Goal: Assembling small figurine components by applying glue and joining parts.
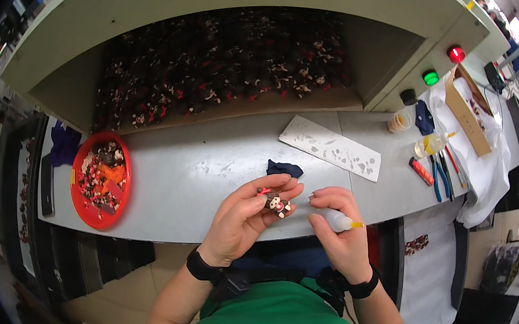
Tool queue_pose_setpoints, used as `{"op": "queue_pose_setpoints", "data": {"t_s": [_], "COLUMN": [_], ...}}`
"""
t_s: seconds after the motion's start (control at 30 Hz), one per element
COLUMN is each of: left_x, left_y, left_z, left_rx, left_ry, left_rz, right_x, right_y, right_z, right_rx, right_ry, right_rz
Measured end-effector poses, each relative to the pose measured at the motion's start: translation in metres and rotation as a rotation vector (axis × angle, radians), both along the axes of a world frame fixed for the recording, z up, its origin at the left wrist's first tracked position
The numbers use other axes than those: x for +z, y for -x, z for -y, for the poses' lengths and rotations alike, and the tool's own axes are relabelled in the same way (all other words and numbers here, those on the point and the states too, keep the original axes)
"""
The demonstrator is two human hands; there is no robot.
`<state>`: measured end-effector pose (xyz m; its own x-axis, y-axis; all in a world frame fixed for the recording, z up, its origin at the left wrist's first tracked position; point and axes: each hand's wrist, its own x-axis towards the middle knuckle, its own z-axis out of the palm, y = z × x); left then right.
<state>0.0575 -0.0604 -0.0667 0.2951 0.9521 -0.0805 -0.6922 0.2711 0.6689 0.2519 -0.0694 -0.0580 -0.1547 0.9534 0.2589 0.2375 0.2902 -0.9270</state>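
My left hand [231,224] is closed around a small dark brown figurine [278,204] with white and pink-red parts, held up over the front edge of the grey worktop. Just to the right, my right hand [350,247] grips a small whitish squeeze bottle [334,220]. The bottle's yellow nozzle points right, away from the figurine. A gap separates the two hands. Beyond my left fingertips lies a folded dark blue cloth [285,169]. Farther back, a white slab [330,147] with grey spots rests at a slant.
At left stands a red basin [126,193] of small coloured parts. A deep cabinet opening [383,67] behind holds many dark figurines. On the right are a clear bottle [429,145], a small cup [400,121], a red-orange cutter [421,171], blue-handled pliers [439,179] and a cardboard box [468,117].
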Motion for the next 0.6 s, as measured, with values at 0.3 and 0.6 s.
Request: {"op": "queue_pose_setpoints", "data": {"t_s": [0.3,0.6], "left_x": [0.001,-0.004], "left_y": [0.003,0.006], "left_z": [0.002,0.004], "left_rx": [-0.136,-0.186], "left_ry": [-0.002,-0.029], "left_rz": [0.020,0.016], "right_x": [0.024,0.035], "right_y": [-0.037,-0.058], "right_z": [0.010,0.008], "right_rx": [0.008,-0.026], "right_ry": [0.026,-0.024], "right_rz": [0.238,0.295]}}
